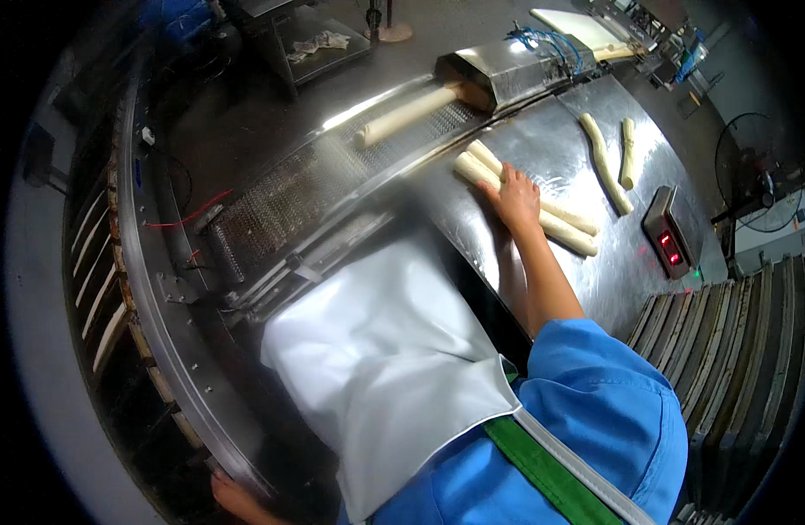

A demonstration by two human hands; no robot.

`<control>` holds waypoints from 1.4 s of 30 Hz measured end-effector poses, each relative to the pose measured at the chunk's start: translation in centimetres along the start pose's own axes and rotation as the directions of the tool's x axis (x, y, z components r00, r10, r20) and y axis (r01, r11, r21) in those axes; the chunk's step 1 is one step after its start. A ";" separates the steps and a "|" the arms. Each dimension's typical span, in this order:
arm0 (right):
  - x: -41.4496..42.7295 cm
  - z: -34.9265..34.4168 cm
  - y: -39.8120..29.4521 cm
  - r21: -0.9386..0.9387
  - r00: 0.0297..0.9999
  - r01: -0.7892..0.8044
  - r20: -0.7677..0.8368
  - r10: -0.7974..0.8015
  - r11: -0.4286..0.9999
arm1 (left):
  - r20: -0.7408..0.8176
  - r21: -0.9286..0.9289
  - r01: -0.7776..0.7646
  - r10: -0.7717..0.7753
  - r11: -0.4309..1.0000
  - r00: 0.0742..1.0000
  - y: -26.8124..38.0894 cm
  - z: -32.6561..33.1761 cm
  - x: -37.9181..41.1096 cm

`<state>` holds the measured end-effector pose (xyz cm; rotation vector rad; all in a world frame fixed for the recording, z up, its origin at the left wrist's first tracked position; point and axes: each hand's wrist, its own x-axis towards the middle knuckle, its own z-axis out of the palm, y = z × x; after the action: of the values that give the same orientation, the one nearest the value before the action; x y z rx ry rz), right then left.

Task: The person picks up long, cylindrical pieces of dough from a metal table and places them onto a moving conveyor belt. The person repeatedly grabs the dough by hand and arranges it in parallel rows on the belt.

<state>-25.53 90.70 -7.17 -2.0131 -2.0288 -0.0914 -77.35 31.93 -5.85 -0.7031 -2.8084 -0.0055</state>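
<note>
On the steel table (553, 141), my right hand (517, 200) lies across two pale dough rolls (563, 230) side by side, its fingers and thumb curled over them. Beyond that hand, two more dough rolls lie apart, a longer one (602, 164) and a shorter one (628, 154). My left hand (235, 497) is low at the left, beside the end of a curved metal rail (185, 394). It is dim and partly cut off by the frame, so its grip does not show clearly. Another dough roll (409, 117) rests on the mesh conveyor (290, 210), one end inside a steel housing (514, 72).
A display box (668, 233) with red lit digits stands at the table's right side. Below it is a stack of worn trays (724, 354). A rack (100, 282) with pale strips stands at the far left. Red wires (192, 215) stick out near the conveyor's end.
</note>
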 end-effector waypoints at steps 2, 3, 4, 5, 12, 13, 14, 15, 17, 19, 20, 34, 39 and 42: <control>1.3 0.1 0.2 -0.016 0.998 -0.043 0.049 0.044 0.999 | 0.106 0.070 0.047 -0.054 0.996 0.993 0.4 -0.3 0.1; 2.2 0.8 0.2 -0.028 1.000 -0.018 -0.015 0.018 0.999 | 0.158 0.103 0.068 -0.084 0.992 0.984 1.4 -1.2 0.2; 3.0 1.7 0.3 -0.040 0.997 0.001 -0.080 -0.004 0.999 | 0.200 0.098 0.056 -0.075 0.994 0.977 2.3 -2.0 0.6; 4.0 2.6 0.4 -0.055 0.989 0.021 -0.144 -0.029 0.998 | 0.243 0.093 0.046 -0.067 0.995 0.968 2.9 -2.7 0.9; 5.9 6.7 -18.3 0.391 0.876 0.470 -0.100 -0.471 0.791 | 0.022 -0.016 -0.022 0.023 1.000 1.000 0.3 -0.3 0.3; 5.5 6.0 -21.5 0.389 0.843 0.506 -0.033 -0.537 0.770 | 0.076 -0.049 0.025 -0.022 0.998 0.997 0.4 -0.9 -0.1; 5.5 4.9 -23.6 0.378 0.816 0.526 0.029 -0.578 0.761 | 0.128 -0.092 0.051 -0.039 0.995 0.991 1.7 -1.6 0.5; 6.6 8.8 -24.6 0.269 0.747 0.663 -0.193 -0.636 0.698 | 0.181 -0.133 0.076 -0.051 0.988 0.982 3.1 -2.3 1.3; 5.6 8.2 -27.8 0.285 0.738 0.671 -0.168 -0.654 0.684 | 0.180 -0.061 0.082 -0.070 0.995 0.981 2.3 -3.2 0.7; 5.1 7.6 -29.4 0.283 0.740 0.660 -0.082 -0.668 0.696 | 0.019 -0.045 -0.047 0.048 0.998 0.999 0.5 -1.2 0.1; 5.1 7.3 -29.8 0.277 0.742 0.652 -0.039 -0.670 0.706 | 0.118 -0.063 -0.001 0.008 0.998 0.993 0.2 -1.2 0.3; -2.2 2.4 -7.8 0.810 0.982 -0.054 0.148 -0.114 0.584 | 0.250 -0.021 0.118 -0.110 0.993 0.962 1.8 -2.0 0.7; -2.9 -2.8 8.1 0.428 0.875 -0.218 0.483 -0.019 0.877 | 0.141 -0.041 0.044 -0.038 0.998 0.989 5.1 -5.9 -0.2; -3.8 -6.5 11.5 0.069 0.710 -0.132 0.703 0.046 0.989 | 0.167 0.064 0.107 -0.116 0.992 0.979 -0.8 0.5 0.6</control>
<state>-13.21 85.76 -3.54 -2.2783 -2.2399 0.9401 -78.36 31.54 -6.12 -0.5571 -2.9950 0.1159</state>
